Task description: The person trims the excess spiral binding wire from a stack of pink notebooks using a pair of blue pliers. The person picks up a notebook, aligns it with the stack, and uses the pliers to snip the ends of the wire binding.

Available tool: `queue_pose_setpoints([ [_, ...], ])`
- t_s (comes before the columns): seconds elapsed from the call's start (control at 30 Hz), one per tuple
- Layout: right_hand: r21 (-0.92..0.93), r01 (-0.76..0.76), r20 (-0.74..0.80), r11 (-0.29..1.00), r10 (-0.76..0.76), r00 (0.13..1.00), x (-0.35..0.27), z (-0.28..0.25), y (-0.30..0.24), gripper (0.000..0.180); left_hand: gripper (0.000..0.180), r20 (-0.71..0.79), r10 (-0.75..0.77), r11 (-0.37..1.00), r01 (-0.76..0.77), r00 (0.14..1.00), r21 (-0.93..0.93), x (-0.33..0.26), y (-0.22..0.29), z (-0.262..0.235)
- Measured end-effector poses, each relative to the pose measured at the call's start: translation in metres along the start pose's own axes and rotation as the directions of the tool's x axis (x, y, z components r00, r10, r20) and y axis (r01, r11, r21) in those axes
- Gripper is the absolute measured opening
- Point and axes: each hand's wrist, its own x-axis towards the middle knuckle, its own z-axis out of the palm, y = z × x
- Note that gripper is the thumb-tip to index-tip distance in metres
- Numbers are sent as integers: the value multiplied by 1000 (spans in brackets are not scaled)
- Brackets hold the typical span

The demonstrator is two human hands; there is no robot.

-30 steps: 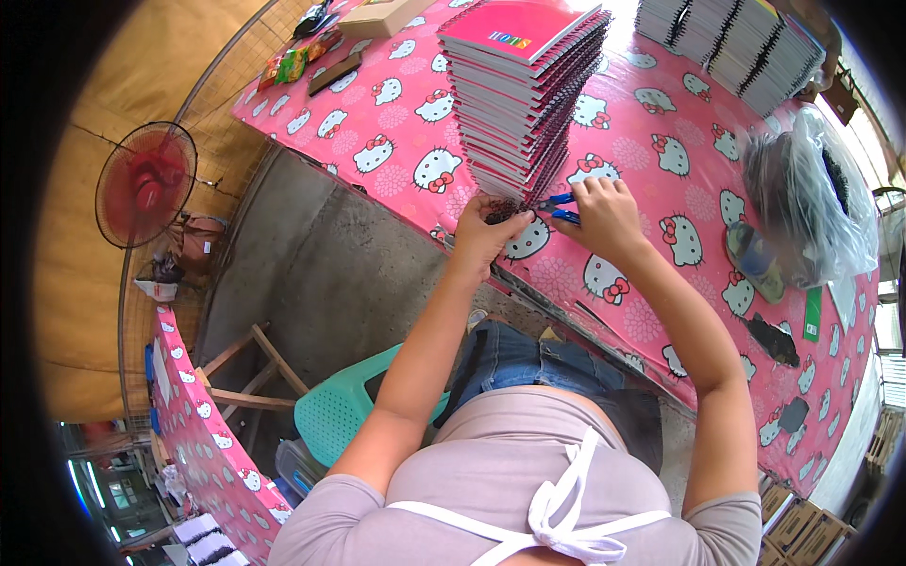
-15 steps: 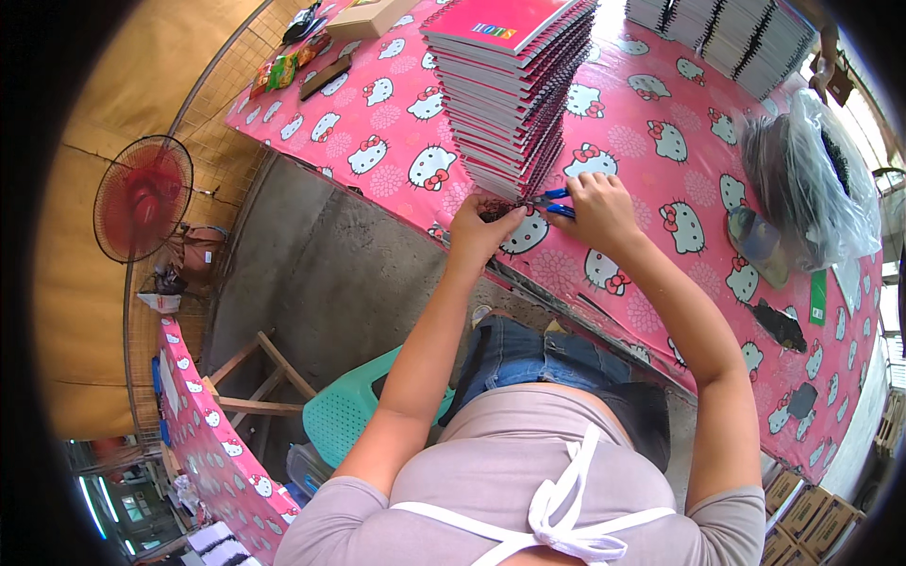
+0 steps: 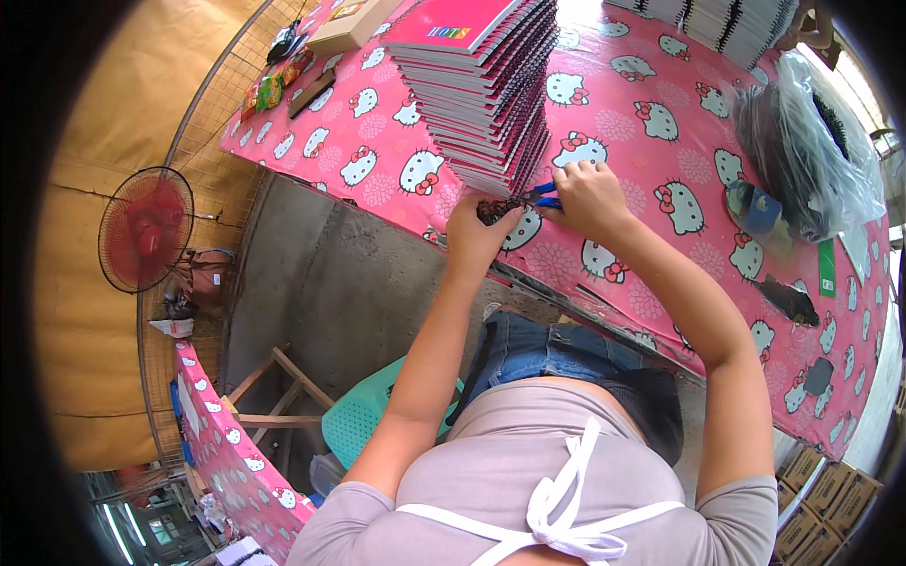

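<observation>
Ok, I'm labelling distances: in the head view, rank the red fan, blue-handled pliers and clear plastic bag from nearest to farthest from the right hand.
1. Blue-handled pliers: in the right hand.
2. Clear plastic bag: to the hand's right.
3. Red fan: far left.

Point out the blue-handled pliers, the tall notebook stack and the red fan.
Blue-handled pliers (image 3: 548,203): head view, on the lower handle.
Notebook stack (image 3: 472,104): head view, on the page edges, about mid-height.
Red fan (image 3: 146,230): head view, near the middle of its round guard.
</observation>
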Motion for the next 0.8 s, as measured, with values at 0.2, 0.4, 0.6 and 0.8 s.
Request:
queue_pose_setpoints([
  [0.2,120,-170,423,978,104,900,9,-16,-9,44,40,-12,-7,997,7,1000,72,5,-24,0],
  [0.4,-51,15,94,999,-10,996,-6,0,4,48,42,-122,238,958,-212,964,193,-2,-12,6],
  [0.6,17,-110,432,994,92,897,10,-8,-5,53,33,-116,167,971,-143,979,194,-6,-14,12],
  [0.8,-25,23,160,999,-18,987,2,3,1,52,28,-163,178,967,-142,970,212,-9,-9,17],
])
